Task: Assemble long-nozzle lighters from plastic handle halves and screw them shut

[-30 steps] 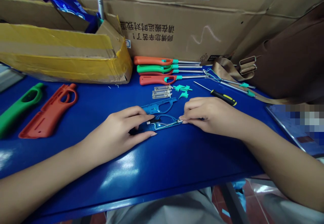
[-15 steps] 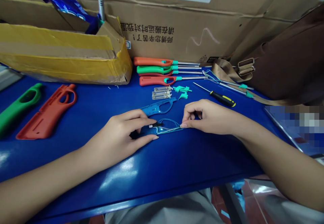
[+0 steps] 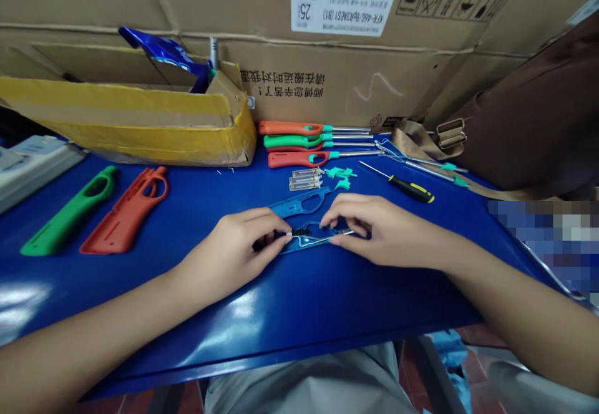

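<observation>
My left hand (image 3: pixel 243 239) pinches a small black igniter (image 3: pixel 299 232) with a white end, over a blue lighter handle half (image 3: pixel 306 247). Thin white wire (image 3: pixel 311 240) loops from the igniter along this half. My right hand (image 3: pixel 374 227) is at the other end of the half. Its thumb touches the wire area, the index finger is lifted apart from it, and the remaining fingers curl. A small silvery piece (image 3: pixel 345 232) shows beneath these fingers. Just behind lies the second blue handle half (image 3: pixel 292 205).
Clear fuel tanks (image 3: pixel 304 180), turquoise triggers (image 3: pixel 340 176) and a screwdriver (image 3: pixel 412 189) lie behind my hands. Several lighters (image 3: pixel 297 159) line the cardboard box. Green (image 3: pixel 70 214) and red (image 3: pixel 124 214) handle shells rest at left, near a yellow-taped box (image 3: pixel 187 143).
My left fingertips have closed on the igniter's white end. My right index finger has parted from the thumb, and the right hand has moved slightly inward. The camera view has shifted.
</observation>
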The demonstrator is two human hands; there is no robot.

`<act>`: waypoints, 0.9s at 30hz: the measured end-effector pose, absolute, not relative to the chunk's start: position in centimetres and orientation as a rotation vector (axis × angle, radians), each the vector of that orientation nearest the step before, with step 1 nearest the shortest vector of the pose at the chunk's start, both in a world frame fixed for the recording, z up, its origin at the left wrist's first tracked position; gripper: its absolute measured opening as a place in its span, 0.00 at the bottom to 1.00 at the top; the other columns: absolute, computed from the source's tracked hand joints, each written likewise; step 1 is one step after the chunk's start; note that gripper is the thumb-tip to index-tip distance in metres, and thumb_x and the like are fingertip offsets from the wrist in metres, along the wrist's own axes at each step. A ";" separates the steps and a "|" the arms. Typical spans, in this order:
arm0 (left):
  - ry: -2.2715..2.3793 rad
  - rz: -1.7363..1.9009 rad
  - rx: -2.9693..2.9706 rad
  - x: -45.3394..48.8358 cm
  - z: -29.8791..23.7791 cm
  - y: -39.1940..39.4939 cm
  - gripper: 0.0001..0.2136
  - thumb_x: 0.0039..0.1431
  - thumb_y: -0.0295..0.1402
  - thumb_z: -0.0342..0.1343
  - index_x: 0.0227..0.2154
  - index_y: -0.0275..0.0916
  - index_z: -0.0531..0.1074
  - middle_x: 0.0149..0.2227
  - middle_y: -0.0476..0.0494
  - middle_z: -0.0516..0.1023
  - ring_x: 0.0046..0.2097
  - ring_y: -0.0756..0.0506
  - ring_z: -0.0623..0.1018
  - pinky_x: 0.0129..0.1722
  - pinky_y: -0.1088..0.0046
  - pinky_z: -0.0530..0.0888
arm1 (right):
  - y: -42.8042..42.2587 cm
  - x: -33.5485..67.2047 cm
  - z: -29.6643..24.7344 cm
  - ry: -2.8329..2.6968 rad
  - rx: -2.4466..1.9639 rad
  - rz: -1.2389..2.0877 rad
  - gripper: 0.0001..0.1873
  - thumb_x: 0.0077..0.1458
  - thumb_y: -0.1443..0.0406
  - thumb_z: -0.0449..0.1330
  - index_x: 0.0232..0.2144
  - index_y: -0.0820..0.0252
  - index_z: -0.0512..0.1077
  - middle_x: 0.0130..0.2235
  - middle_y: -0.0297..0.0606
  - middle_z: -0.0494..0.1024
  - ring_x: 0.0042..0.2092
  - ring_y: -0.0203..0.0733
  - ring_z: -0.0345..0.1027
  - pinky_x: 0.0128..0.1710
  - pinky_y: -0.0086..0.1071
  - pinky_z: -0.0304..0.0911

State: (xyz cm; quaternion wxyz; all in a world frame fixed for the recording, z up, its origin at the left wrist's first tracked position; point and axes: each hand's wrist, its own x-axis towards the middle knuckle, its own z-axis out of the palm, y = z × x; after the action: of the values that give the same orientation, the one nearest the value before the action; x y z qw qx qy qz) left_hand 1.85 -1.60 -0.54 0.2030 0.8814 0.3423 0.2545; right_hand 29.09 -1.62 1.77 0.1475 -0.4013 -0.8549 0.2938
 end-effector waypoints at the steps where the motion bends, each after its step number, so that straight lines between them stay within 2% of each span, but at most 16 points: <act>1: 0.950 0.724 2.460 1.8 -0.5 -1.6 0.04 0.66 0.28 0.59 0.39 0.37 0.78 0.32 0.51 0.77 0.31 0.54 0.75 0.33 0.80 0.71 | -2.0 28.7 1.7 -2.470 -1.129 0.844 0.12 0.62 0.66 0.63 0.48 0.57 0.75 0.44 0.35 0.75 0.37 0.35 0.66 0.38 0.30 0.63; 4: 0.951 0.780 2.440 1.9 -0.4 -1.6 0.03 0.66 0.29 0.60 0.38 0.38 0.79 0.34 0.50 0.78 0.33 0.53 0.76 0.33 0.81 0.71 | -2.7 27.9 1.1 -2.541 -1.135 0.776 0.13 0.63 0.65 0.63 0.50 0.56 0.73 0.49 0.38 0.75 0.46 0.41 0.70 0.44 0.34 0.64; 6: 0.958 0.826 2.419 2.1 -0.4 -1.6 0.03 0.66 0.29 0.60 0.38 0.38 0.79 0.35 0.49 0.79 0.34 0.53 0.77 0.34 0.80 0.72 | -2.8 27.6 0.6 -2.553 -1.149 0.751 0.09 0.63 0.65 0.63 0.47 0.56 0.74 0.48 0.37 0.76 0.47 0.42 0.71 0.45 0.34 0.64; 11: 0.985 0.883 2.366 2.4 -0.6 -1.6 0.03 0.66 0.30 0.60 0.38 0.38 0.78 0.35 0.50 0.81 0.33 0.53 0.77 0.34 0.80 0.72 | -2.3 27.4 0.0 -2.414 -1.161 0.815 0.03 0.60 0.69 0.64 0.37 0.57 0.74 0.40 0.33 0.77 0.40 0.37 0.69 0.40 0.31 0.60; 14: 0.990 0.879 2.346 2.5 -0.7 -1.6 0.03 0.66 0.30 0.61 0.38 0.38 0.78 0.35 0.50 0.81 0.32 0.53 0.77 0.33 0.80 0.72 | -2.2 27.3 0.2 -2.401 -1.214 0.832 0.04 0.57 0.68 0.66 0.36 0.57 0.74 0.39 0.31 0.77 0.35 0.34 0.65 0.37 0.30 0.58; 18: 0.995 0.863 2.340 2.4 -0.8 -1.6 0.03 0.66 0.30 0.60 0.38 0.38 0.79 0.35 0.50 0.80 0.31 0.53 0.76 0.32 0.79 0.72 | -2.4 27.1 0.3 -2.411 -1.252 0.800 0.06 0.56 0.66 0.68 0.36 0.57 0.73 0.38 0.30 0.76 0.33 0.34 0.62 0.35 0.29 0.56; 23: 0.988 0.819 2.357 2.4 -0.8 -1.6 0.04 0.65 0.30 0.60 0.38 0.38 0.79 0.32 0.50 0.79 0.29 0.54 0.74 0.31 0.79 0.71 | -2.6 27.2 0.4 -2.490 -1.182 0.702 0.05 0.63 0.63 0.62 0.35 0.57 0.71 0.37 0.32 0.76 0.35 0.36 0.66 0.36 0.30 0.58; 27: 0.980 0.789 2.369 2.2 -0.8 -1.6 0.04 0.66 0.30 0.59 0.38 0.38 0.79 0.32 0.50 0.78 0.31 0.53 0.75 0.33 0.79 0.72 | -2.4 27.7 0.6 -2.591 -1.038 0.636 0.08 0.69 0.64 0.54 0.39 0.58 0.73 0.41 0.37 0.77 0.41 0.38 0.71 0.39 0.32 0.61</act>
State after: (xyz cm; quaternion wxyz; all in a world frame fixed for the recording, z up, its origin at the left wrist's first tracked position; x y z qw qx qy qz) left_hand 2.18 -1.58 -0.84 0.2278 0.8600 0.3557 0.2863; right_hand 27.73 -2.37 0.65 0.1387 -0.3592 -0.8963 0.2200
